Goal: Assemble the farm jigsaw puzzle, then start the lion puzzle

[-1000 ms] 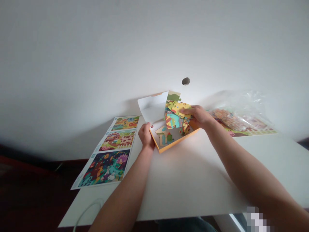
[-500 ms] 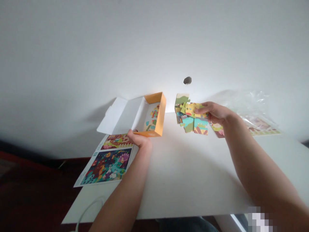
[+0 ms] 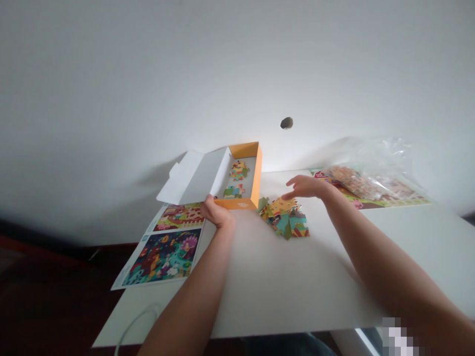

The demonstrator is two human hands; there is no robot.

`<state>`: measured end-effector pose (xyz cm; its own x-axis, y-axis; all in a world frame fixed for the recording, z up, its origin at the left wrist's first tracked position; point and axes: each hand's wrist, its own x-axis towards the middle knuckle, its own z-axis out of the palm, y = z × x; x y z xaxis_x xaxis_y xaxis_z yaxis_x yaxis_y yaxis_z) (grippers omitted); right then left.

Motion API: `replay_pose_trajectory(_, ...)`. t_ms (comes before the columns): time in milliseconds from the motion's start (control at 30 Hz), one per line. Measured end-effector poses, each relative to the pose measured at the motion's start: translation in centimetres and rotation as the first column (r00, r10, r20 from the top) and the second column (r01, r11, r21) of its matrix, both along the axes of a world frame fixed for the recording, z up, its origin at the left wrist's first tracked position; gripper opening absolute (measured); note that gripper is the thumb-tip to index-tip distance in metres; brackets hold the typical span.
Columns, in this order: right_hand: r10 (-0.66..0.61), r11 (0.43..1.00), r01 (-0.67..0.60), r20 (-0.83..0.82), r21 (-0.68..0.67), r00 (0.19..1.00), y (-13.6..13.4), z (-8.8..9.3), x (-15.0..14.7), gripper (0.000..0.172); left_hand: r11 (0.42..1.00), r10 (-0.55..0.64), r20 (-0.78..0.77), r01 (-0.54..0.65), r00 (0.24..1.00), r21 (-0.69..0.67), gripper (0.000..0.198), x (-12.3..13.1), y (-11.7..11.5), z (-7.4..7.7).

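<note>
My left hand (image 3: 217, 212) grips the near left corner of an orange cardboard box (image 3: 257, 173), thumb over its edge. The box's white lid (image 3: 200, 173) is folded back to the left, and a few jigsaw pieces (image 3: 239, 169) lie inside. Right of the box, a heap of joined and loose puzzle pieces (image 3: 285, 223) rests on the white table. Just above that heap is my right hand (image 3: 305, 187), its fingers apart and nothing held between them. The fingertips are close to the top yellow pieces; whether they touch I cannot tell.
A clear plastic bag (image 3: 371, 180) of pieces lies on a colourful picture sheet at the right. Another printed sheet (image 3: 163, 257) overhangs the table's left edge. A pale cable (image 3: 137, 316) crosses the near left corner. The wall (image 3: 237, 74) behind has a dark hole.
My right hand has let go of the puzzle pieces, which now lie lower on the table beside the box. The box has shifted slightly right with my left hand still on it.
</note>
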<state>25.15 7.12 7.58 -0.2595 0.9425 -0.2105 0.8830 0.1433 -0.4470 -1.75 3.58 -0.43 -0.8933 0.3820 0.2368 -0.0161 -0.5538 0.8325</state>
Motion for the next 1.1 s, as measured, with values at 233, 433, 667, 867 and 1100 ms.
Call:
replay_pose_trajectory(233, 0.02, 0.632, 0.259, -0.349, 0.73, 0.937, -3.0, 4.2, -2.1, 0.025, 0.99, -0.132, -0.182, 0.139, 0.974, 0.027, 0.023, 1.9, -1.1, -0.7)
replay_pose_trajectory(433, 0.034, 0.778, 0.029, -0.088, 0.628, 0.996, -3.5, 3.0, -4.2, 0.031, 0.941, -0.294, -0.396, 0.337, 0.87, 0.041, 0.032, 3.6, -2.8, -1.4)
replay_pose_trajectory(667, 0.0, 0.94, 0.003, -0.009, 0.342, 1.0, -3.1, 1.2, -5.1, 0.05, 0.943, -0.296, -0.58, 0.33, 0.759, -0.049, 0.044, 4.2, -4.0, -0.9)
replay_pose_trajectory(867, 0.255, 0.936, -0.25, 0.011, 0.246, 0.967, -4.4, 1.7, -5.7, 0.055, 0.942, -0.315, -0.541, 0.325, 0.78, -0.079, 0.045, 4.2, -3.9, -0.9)
replay_pose_trajectory(1100, 0.401, 0.87, -0.444, 0.215, 0.214, 0.89, -5.5, 2.3, -5.9, 0.048, 0.949, -0.305, -0.541, 0.297, 0.784, -0.104, 0.042, 4.0, -3.9, -0.9)
